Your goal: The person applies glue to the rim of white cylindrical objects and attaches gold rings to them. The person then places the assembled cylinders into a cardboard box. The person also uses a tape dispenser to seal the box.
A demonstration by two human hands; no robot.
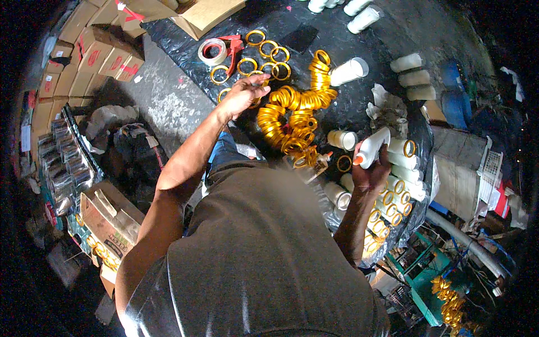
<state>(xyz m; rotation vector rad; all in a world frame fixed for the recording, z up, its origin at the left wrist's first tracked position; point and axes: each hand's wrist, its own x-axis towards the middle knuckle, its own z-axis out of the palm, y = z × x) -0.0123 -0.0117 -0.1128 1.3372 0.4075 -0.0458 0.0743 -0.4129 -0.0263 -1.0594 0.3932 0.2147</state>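
Right hand: your right hand (371, 173) is holding the white bottle (375, 147), the fingers wrapping and pressing around its body. The orange nozzle (357, 160) is pointing down and inward, probably because this grip is leaving the tip free.
Left hand: your left hand (240, 99) is hovering over the loose gold rings (255, 45); its fingers are bending near one ring, but I cannot tell if they are pinching it.
Loose rings: they are lying flat and mostly apart on the tabletop (387, 50), perhaps so that each one is easy to take.
Ring pile: many more gold rings are leaning together in a curving pile (311, 101), between your two hands, seemingly to keep them in reach of both.
White cylinders: a group of white cylinders (404, 161) is lying close together beside your right hand; several are showing gold rings at their ends, which are facing you, I think for easy checking.
Tape dispenser: the red dispenser (233, 49) is resting beyond the left hand, near the tabletop edge.
Open carton: at your left, a cardboard carton (112, 213) is standing with flaps raised; its inside is too unclear to tell.
Stacked boxes: the boxes (92, 53) at far left are hiding their contents.
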